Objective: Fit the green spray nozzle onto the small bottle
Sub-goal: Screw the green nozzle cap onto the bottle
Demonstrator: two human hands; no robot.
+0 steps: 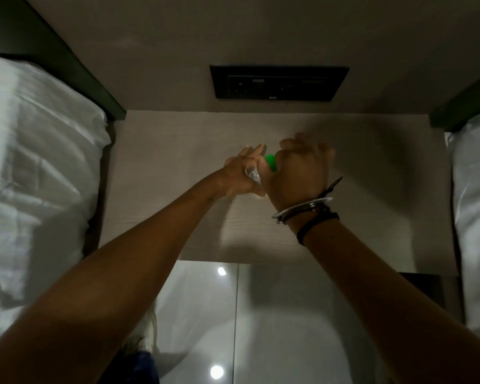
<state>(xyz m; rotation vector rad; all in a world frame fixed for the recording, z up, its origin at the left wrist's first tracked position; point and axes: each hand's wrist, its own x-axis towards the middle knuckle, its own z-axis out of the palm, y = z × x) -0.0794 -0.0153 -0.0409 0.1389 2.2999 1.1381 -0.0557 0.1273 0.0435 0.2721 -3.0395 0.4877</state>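
Above the middle of the pale wooden nightstand (372,217) my two hands meet. My left hand (240,176) is closed around a small clear bottle (253,176), of which only a shiny bit shows between the fingers. My right hand (302,173), with bracelets at the wrist, grips the green spray nozzle (271,162). The nozzle sits at the bottle's top, between both hands. Whether it is seated on the neck is hidden by the fingers.
White bedding lies on the left (34,176) and on the right (474,203) of the nightstand. A black socket panel (277,83) is set in the wall behind it. Glossy floor tiles (261,328) and a shoe (142,339) lie below.
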